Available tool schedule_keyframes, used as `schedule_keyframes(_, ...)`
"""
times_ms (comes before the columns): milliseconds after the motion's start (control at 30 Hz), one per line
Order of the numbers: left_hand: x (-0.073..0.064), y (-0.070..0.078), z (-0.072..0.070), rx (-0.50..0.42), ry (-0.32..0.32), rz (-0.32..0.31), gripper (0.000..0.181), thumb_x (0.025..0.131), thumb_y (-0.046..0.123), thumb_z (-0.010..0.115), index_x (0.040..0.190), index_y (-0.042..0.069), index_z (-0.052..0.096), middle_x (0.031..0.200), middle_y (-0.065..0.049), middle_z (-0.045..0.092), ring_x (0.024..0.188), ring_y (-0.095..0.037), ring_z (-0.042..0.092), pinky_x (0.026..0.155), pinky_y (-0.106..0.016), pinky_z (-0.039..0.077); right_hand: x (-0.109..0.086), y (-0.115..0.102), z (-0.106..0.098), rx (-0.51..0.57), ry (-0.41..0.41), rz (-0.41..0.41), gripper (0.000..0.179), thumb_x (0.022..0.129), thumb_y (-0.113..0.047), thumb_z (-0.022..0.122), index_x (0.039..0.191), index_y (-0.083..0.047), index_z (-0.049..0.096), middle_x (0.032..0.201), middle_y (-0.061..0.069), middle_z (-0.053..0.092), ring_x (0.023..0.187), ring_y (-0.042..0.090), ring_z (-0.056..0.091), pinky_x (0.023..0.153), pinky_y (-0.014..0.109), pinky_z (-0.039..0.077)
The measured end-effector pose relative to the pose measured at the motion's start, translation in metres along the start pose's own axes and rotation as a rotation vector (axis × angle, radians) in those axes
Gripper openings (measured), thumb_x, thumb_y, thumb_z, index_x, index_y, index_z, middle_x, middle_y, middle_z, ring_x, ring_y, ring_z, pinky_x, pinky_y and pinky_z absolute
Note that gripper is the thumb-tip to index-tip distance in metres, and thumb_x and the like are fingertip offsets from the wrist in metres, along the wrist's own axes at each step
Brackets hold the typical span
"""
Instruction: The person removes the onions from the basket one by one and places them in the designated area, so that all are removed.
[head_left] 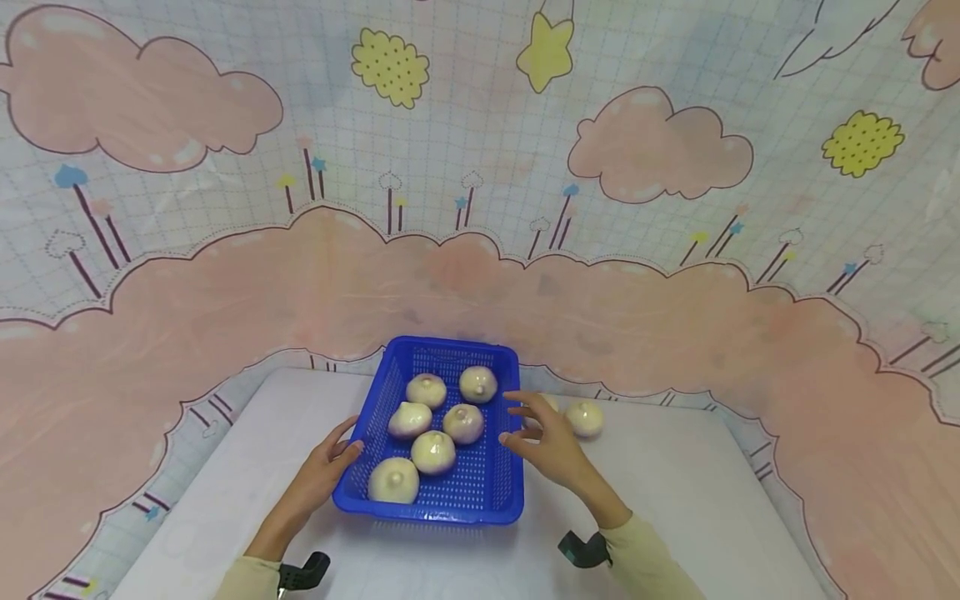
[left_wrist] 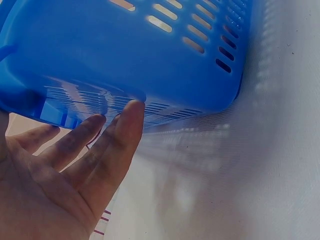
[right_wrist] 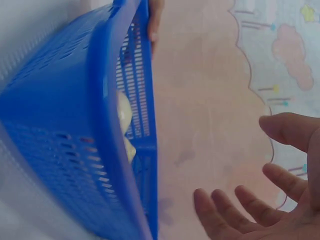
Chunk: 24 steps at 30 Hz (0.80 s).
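Note:
A blue perforated plastic basket sits on the white table, with several pale, purple-tinged onions inside. At its left side my left hand holds the rim, thumb at the edge. In the left wrist view the other fingers reach along the outside wall; the thumb is out of sight there. By the right rim hovers my right hand, fingers spread and loosely bent, nothing between them. The right wrist view shows that hand apart from the basket wall.
Beyond my right hand a whole onion lies on the white table, with another partly hidden behind the fingers. A cloth with printed pink clouds hangs behind the table. Each wrist carries a black camera mount.

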<state>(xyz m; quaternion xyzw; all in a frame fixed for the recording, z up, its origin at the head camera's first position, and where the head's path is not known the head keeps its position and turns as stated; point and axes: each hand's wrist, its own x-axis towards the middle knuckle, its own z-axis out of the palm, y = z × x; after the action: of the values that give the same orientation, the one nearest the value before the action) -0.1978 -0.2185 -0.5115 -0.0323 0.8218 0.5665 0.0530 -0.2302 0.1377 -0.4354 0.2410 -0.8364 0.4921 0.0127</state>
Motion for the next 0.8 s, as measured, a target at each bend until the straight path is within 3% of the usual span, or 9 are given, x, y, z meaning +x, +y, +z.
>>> schedule_keyframes(233, -0.001, 0.001, 0.000, 0.007, -0.002, 0.001, 0.063, 0.103, 0.037, 0.048, 0.157, 0.016, 0.022, 0.147, -0.030, 0.045, 0.130, -0.048, 0.051, 0.103, -0.058, 0.045, 0.010, -0.012, 0.007, -0.032, -0.146, 0.048, 0.063, 0.089, -0.023, 0.072, 0.145, -0.015, 0.043, 0.149, 0.011, 0.045, 0.131, 0.036, 0.053, 0.095, 0.045, 0.055)
schedule_keyframes(433, 0.000, 0.001, -0.001, 0.012, -0.014, 0.006, 0.064, 0.104, 0.037, 0.047, 0.157, 0.013, 0.020, 0.146, -0.031, 0.044, 0.128, -0.047, 0.053, 0.100, -0.057, 0.048, 0.023, -0.018, 0.016, -0.005, -0.225, 0.121, 0.069, 0.088, -0.025, 0.074, 0.147, -0.011, 0.041, 0.149, 0.014, 0.046, 0.132, 0.039, 0.050, 0.094, 0.047, 0.055)
schedule_keyframes(600, -0.001, 0.003, -0.003, 0.005, -0.017, -0.001, 0.064, 0.104, 0.037, 0.047, 0.157, 0.014, 0.020, 0.146, -0.031, 0.044, 0.127, -0.046, 0.054, 0.100, -0.055, 0.048, 0.037, -0.024, 0.024, -0.042, -0.282, 0.176, 0.068, 0.086, -0.028, 0.075, 0.146, -0.019, 0.045, 0.149, 0.010, 0.048, 0.133, 0.035, 0.051, 0.094, 0.048, 0.054)
schedule_keyframes(800, -0.001, 0.002, -0.002, -0.005, -0.019, 0.007, 0.063, 0.104, 0.036, 0.047, 0.157, 0.013, 0.021, 0.145, -0.032, 0.045, 0.126, -0.045, 0.055, 0.099, -0.054, 0.050, 0.053, -0.020, 0.034, 0.063, -0.376, 0.222, 0.064, 0.085, -0.026, 0.076, 0.143, -0.020, 0.048, 0.148, 0.017, 0.046, 0.135, 0.040, 0.047, 0.099, 0.047, 0.051)
